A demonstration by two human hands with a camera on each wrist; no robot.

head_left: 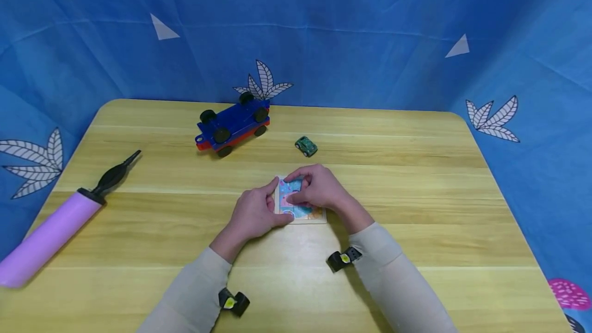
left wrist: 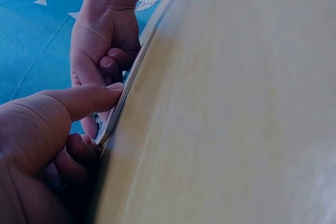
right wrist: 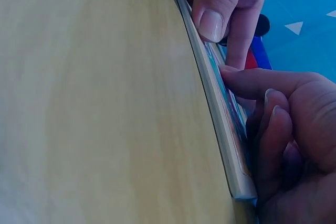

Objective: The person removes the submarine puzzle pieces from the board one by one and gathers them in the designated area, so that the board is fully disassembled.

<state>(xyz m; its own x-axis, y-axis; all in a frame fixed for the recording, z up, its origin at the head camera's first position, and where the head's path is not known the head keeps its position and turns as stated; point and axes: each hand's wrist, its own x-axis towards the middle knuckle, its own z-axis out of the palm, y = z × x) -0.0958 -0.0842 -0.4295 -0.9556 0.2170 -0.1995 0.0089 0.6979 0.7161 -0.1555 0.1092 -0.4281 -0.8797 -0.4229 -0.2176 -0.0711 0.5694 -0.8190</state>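
Note:
A small jigsaw puzzle (head_left: 302, 212) with a pale wooden frame and a blue, pink and orange picture lies flat on the table. My left hand (head_left: 253, 212) grips its left side, the thumb on the near left corner and the index finger at the far left corner. Over the picture, my right hand (head_left: 321, 188) sets its thumb and index fingertips down on the upper left part, the other fingers curled under. Whether a loose piece sits between those fingertips is hidden. The right wrist view shows the frame's edge (right wrist: 212, 103) and the left thumb (right wrist: 212, 22) over it.
Beyond the hands is a small green toy car (head_left: 306, 146). A larger blue and red toy vehicle (head_left: 236, 125), wheels upward, lies near the table's back edge. On the left rests a purple hand pump (head_left: 55, 235) with a black nozzle. Blue printed cloth (head_left: 324, 55) hangs behind.

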